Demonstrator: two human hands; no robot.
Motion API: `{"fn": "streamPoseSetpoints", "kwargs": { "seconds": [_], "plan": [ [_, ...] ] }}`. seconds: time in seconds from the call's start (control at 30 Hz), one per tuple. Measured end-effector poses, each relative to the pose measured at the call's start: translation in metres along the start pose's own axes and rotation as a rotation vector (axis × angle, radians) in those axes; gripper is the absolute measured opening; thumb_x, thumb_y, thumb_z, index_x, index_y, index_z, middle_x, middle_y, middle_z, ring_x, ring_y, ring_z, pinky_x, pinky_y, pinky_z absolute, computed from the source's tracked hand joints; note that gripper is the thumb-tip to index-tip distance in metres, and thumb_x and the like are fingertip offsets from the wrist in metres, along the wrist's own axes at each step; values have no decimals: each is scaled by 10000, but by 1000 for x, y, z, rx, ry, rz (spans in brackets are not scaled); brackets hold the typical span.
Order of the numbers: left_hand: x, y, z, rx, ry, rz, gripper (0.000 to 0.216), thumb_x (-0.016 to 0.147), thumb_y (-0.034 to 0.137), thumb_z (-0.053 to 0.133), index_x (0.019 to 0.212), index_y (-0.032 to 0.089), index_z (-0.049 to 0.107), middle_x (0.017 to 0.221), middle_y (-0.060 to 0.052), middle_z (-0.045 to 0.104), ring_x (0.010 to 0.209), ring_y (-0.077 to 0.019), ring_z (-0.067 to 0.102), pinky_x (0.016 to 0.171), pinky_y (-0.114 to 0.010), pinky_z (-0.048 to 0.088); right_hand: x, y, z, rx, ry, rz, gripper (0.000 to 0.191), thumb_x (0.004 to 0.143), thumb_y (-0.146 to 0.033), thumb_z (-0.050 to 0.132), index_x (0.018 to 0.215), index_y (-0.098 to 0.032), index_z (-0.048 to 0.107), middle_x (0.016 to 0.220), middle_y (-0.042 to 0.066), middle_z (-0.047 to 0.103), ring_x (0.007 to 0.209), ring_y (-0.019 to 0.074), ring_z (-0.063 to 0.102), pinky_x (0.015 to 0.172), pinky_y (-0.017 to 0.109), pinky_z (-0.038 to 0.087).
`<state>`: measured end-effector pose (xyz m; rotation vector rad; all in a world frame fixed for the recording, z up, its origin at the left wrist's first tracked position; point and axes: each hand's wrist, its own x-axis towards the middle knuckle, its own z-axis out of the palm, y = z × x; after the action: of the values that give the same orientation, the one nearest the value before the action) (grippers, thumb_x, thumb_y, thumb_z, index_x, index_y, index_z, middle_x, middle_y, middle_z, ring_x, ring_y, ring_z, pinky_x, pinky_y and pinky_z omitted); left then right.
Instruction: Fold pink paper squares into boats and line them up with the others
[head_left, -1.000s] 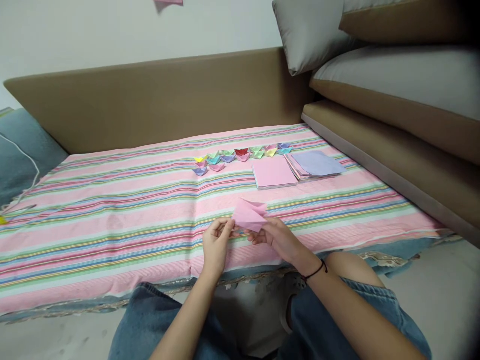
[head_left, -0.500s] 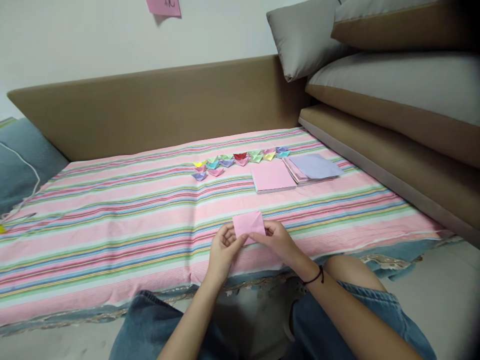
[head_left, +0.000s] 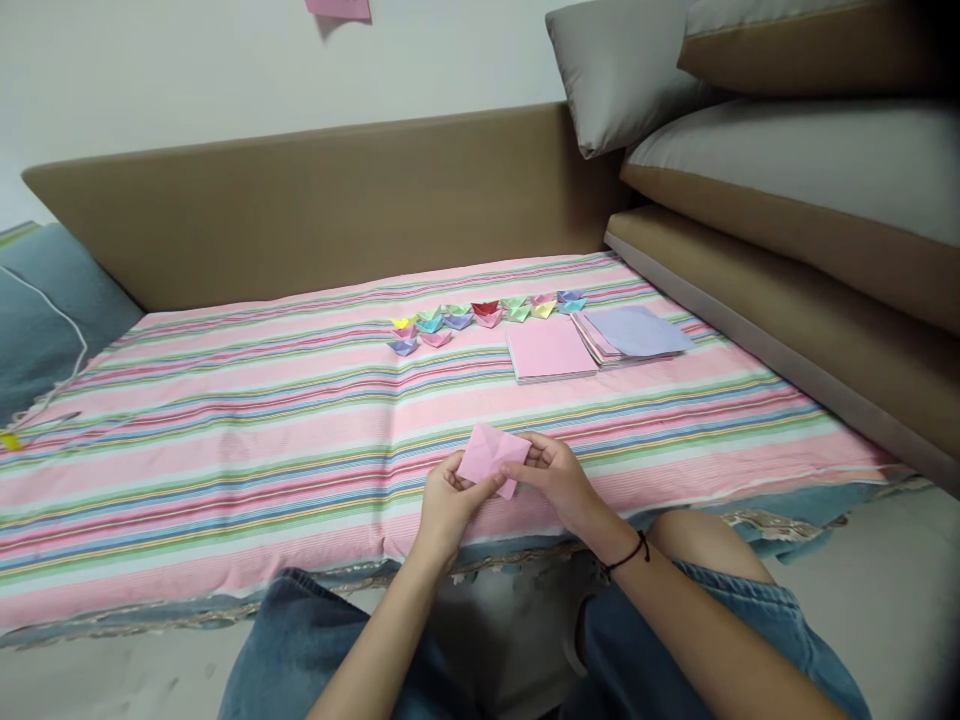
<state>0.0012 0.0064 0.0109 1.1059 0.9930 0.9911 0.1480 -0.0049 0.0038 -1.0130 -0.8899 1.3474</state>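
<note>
A small folded square of pink origami paper [head_left: 489, 452], with crease lines across its face, is held just above the near part of the cloth. My left hand [head_left: 450, 500] grips its lower left side, thumb on top and fingers curled beneath. On the right side my right hand [head_left: 559, 478] pinches it, with the thumb pressed on the lower face and the fingers behind. Both thumbs lie close together near the lower edge. Beyond the hands sit a stack of pink paper squares [head_left: 551, 350] and a fanned pile with a lavender sheet [head_left: 637, 332] on top.
Several small folded paper boats [head_left: 487, 312] in many colours stand in rows behind the stacks. A striped cloth [head_left: 225, 450] covers the seat. Cushions [head_left: 780, 165] are piled on the right, and a white cable [head_left: 52, 305] runs down at the left.
The pink paper has turned clockwise in my hands, so a corner now points upward. Both hands still hold it, in nearly the same place. The view has shifted slightly.
</note>
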Motion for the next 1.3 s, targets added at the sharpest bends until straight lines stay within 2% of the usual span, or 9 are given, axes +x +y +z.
{"fn": "streamPoseSetpoints", "kwargs": {
  "seconds": [0.13, 0.3, 0.5, 0.6, 0.73, 0.87, 1.0, 1.2, 1.3],
  "plan": [
    [2, 5, -5, -43, -72, -51, 280, 639, 305, 757, 831, 135, 646, 670, -19, 693, 575, -132, 632, 614, -243, 513, 1, 1, -1, -32, 62, -27, 352, 518, -271, 806, 816, -167, 649, 766, 37, 704, 712, 195, 648, 641, 300, 525],
    [5, 11, -18, -7, -22, -57, 245, 680, 342, 726, 767, 127, 648, 649, -40, 697, 613, -136, 651, 660, -242, 520, 2, -1, -6, -26, 103, -47, 353, 548, -243, 787, 853, -170, 626, 808, 42, 707, 752, 195, 655, 666, 293, 526],
    [3, 10, -18, 12, -215, -92, 256, 639, 264, 765, 840, 142, 664, 776, -34, 717, 701, -132, 651, 668, -216, 501, 0, 2, -5, -64, -5, 0, 468, 572, -242, 782, 984, -184, 568, 838, 48, 711, 784, 212, 668, 652, 287, 521],
    [2, 5, -11, 2, -160, -85, 361, 610, 262, 782, 929, 138, 669, 795, -45, 724, 704, -154, 650, 685, -257, 513, -1, 5, -2, -68, -41, -8, 495, 581, -248, 777, 1011, -194, 539, 852, 46, 711, 799, 214, 671, 690, 299, 518],
    [1, 4, -7, -4, -95, -70, 382, 602, 306, 783, 926, 138, 673, 768, -40, 714, 672, -156, 630, 641, -258, 495, 0, 5, -2, -87, -61, -11, 531, 589, -254, 771, 1042, -202, 499, 791, 25, 708, 740, 204, 673, 680, 305, 515],
    [3, 6, -14, 49, -7, -12, 260, 653, 384, 736, 703, 146, 643, 544, 29, 595, 487, -86, 503, 481, -194, 363, -1, 2, -4, -145, -138, 8, 589, 577, -228, 780, 1087, -208, 486, 722, 3, 695, 658, 186, 661, 614, 285, 504],
    [7, 6, -21, 82, 49, 51, 290, 659, 401, 725, 620, 151, 584, 507, 47, 514, 464, -66, 435, 469, -191, 310, -1, 1, -6, -135, -159, 22, 583, 589, -233, 781, 1095, -207, 493, 738, 3, 689, 684, 178, 657, 629, 280, 502],
    [4, 10, -19, 178, -78, 39, 279, 616, 368, 755, 619, 144, 588, 493, 54, 480, 454, -57, 401, 467, -190, 301, -1, 1, -6, -144, 20, -33, 447, 633, -337, 758, 1013, -191, 573, 639, -33, 633, 570, 128, 589, 530, 231, 442],
    [3, 11, -17, 160, -93, 20, 281, 614, 362, 755, 603, 146, 574, 487, 58, 478, 451, -56, 406, 472, -188, 310, 2, -2, -7, -143, 75, -67, 430, 620, -346, 769, 975, -181, 591, 621, -27, 640, 548, 122, 578, 529, 234, 444]
  ]
}}
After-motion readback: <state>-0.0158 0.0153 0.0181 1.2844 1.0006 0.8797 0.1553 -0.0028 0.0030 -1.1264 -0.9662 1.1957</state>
